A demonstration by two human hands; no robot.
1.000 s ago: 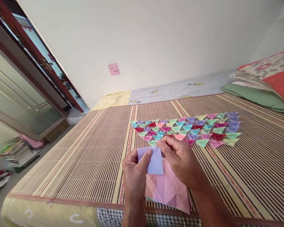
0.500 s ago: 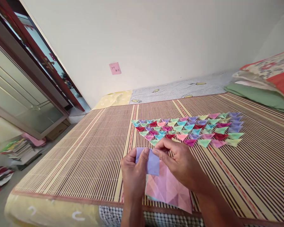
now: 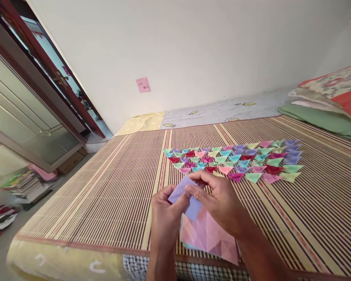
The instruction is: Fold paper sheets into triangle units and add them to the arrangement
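Observation:
A small purple paper [image 3: 194, 210] is held up between both hands, turned so that one corner points away from me. My left hand [image 3: 167, 207] pinches its left part, thumb on top. My right hand [image 3: 218, 195] grips its right side, thumb near the left thumb and fingers behind the upper corner. Beneath the hands lies creased pink paper [image 3: 209, 236] with a bluish-green edge under it. Rows of small folded paper pieces [image 3: 235, 177] in many colours are spread on the striped mat [image 3: 119, 187] beyond my hands.
Folded bedding and a pillow [image 3: 327, 117] lie at the right end of the bed. A pink note [image 3: 143, 84] is on the wall [image 3: 207, 47]. To the left are a glass-panelled door [image 3: 29, 113] and a stack of books [image 3: 23, 185] beside the bed.
The purple paper has rotated from nearly square-on to a diagonal position. My right thumb has moved onto the paper, closer to my left thumb.

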